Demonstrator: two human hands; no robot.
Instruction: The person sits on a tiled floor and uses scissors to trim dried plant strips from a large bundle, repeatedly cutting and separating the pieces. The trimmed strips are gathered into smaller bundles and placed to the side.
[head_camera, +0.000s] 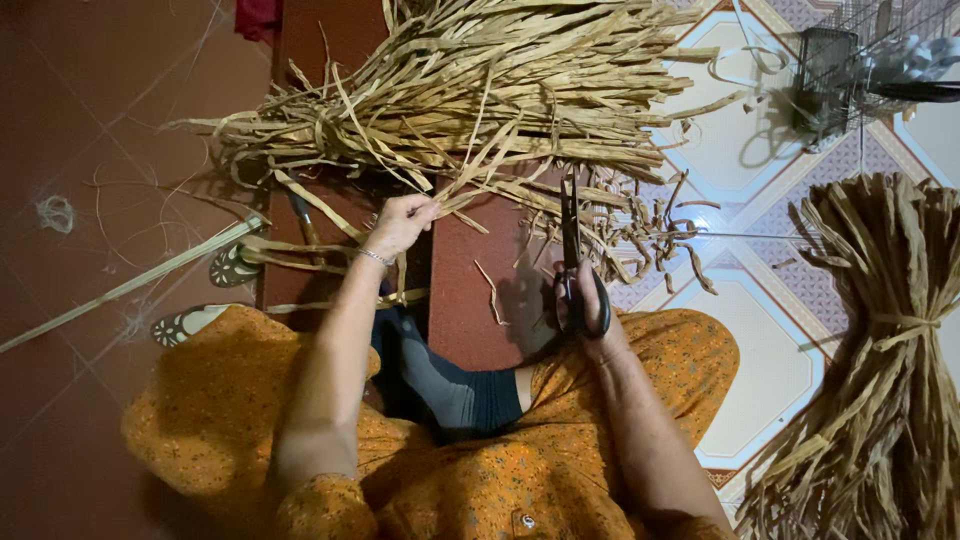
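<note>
The left hand (402, 222) is closed on the ends of a few dry strips (470, 190) that it has pinched out of the big bundle of strips (480, 90) lying on the floor just beyond it. The right hand (585, 310) is closed around the handles of black scissors (571, 255), with the blades pointing away from the person and nearly together, just to the right of the held strips. The risk seems to be in this small gap: if the blades come across while the left fingers are so near the cutting place, they could nick a finger. The strips are also tangled with the bundle, so a pull could drag more of them loose. Cut pieces (640, 235) already lie scattered beyond the right hand.
</note>
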